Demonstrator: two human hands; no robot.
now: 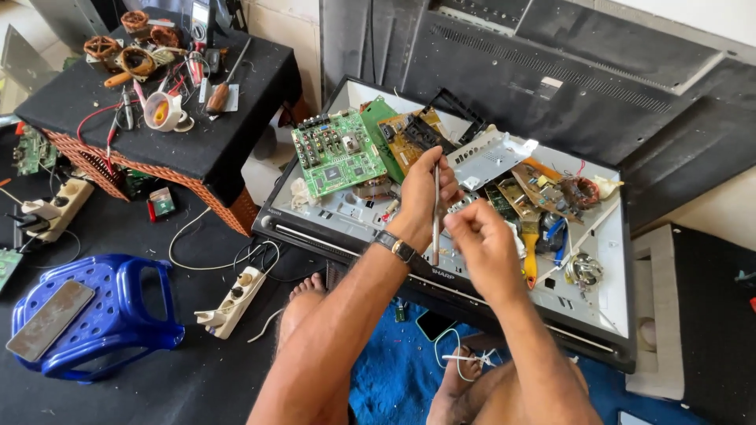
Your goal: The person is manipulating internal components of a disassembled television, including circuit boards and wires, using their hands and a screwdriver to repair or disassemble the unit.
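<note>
Head view: left hand (425, 193), at the centre of the frame, holds a thin metal rod (435, 212) upright, fingers closed around its top. Right hand (482, 240) is just beside it, fingers curled; what it grips I cannot tell. Both are over the opened TV (598, 307), with a green board (339, 153) at upper left of them.

Opened television (606, 315): lying flat ahead of the person.
Circuit board (339, 153): sitting at the set's far left part.
Brush (530, 244): lying on the set, right of both hands.
Low table (236, 142): standing left of the set.
Stool (102, 315): lying near left.
Power strip (232, 301): lying between stool and set.
</note>
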